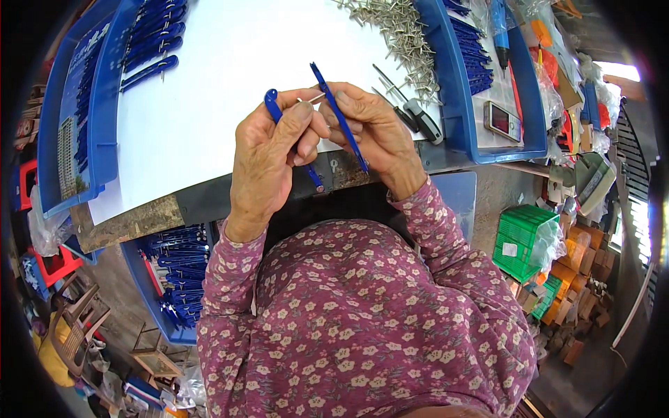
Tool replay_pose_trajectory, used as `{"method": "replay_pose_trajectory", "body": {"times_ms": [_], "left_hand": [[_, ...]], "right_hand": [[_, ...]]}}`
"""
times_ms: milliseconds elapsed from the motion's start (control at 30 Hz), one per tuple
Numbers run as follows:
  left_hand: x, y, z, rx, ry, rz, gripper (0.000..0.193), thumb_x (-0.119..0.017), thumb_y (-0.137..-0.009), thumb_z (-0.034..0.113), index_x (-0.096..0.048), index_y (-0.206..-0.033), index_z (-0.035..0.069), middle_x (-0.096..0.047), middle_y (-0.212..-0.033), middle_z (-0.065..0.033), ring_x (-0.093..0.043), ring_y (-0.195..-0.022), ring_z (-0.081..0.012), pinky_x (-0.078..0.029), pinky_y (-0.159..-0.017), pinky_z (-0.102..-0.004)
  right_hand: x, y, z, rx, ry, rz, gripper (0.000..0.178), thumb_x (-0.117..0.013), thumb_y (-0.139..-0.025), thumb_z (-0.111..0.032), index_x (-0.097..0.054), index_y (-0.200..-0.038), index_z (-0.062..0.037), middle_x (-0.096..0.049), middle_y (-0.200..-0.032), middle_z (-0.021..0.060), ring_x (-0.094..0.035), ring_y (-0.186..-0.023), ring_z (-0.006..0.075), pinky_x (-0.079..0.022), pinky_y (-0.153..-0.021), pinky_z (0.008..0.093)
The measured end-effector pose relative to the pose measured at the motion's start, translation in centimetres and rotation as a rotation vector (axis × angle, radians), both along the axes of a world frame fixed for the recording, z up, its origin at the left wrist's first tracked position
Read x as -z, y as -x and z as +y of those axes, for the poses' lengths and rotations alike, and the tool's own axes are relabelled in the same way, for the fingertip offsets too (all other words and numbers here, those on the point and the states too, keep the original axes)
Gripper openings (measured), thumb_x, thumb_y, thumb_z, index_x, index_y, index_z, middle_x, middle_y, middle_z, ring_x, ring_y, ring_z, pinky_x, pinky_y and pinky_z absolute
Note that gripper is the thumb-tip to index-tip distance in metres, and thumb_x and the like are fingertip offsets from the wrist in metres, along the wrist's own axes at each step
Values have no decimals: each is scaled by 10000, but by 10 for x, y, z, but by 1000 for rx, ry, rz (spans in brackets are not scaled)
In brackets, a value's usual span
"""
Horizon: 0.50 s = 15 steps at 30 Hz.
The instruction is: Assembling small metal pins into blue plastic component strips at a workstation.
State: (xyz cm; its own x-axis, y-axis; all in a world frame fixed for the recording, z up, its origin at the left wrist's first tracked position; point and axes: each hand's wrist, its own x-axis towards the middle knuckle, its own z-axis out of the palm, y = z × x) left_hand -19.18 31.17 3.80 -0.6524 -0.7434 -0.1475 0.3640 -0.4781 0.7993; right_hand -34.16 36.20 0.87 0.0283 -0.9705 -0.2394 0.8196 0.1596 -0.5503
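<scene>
My left hand (263, 157) is closed around a dark blue plastic strip (272, 106); its rounded end shows above the fingers and its lower end below them. A thin, pale metal pin (316, 98) shows between the left fingertips and the other hand. My right hand (382, 132) pinches a second slim blue plastic strip (339, 115), tilted, with its edge toward me. Both hands are close together above the table's near edge, fingers bent. Near my right hand lie screwdrivers with dark handles (424, 120) and a heap of small T-shaped metal pieces (404, 38).
White sheeting (209, 104) covers the tabletop. Rows of blue strips (150, 66) lie at left. Blue trays (104, 150) flank the work area; the right tray (488, 155) holds more strips and a mobile phone (503, 120). Below left is another filled blue tray (185, 334); a green crate (519, 244) stands right.
</scene>
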Motion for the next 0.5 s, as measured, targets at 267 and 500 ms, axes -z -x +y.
{"method": "replay_pose_trajectory", "body": {"times_ms": [267,500], "left_hand": [[4,-2,-1,-46,65,-43,252,-466,-910,123,-522,-1081,-52,-564,-735,-75,-409,-544,-43,-317,-461,-172],[5,-3,-2,-53,63,-57,241,-472,-906,121,-528,-1070,-48,-568,-733,-78,-408,-539,-42,-308,-454,-172]], "right_hand": [[3,-3,0,-51,15,13,357,-523,-876,-161,-463,-1147,64,-384,-632,-40,-326,-524,17,-281,-483,159],[-1,-6,0,-5,-6,122,315,-531,-870,-129,-495,-1110,71,-469,-676,-16,-321,-497,18,-281,-471,157]]}}
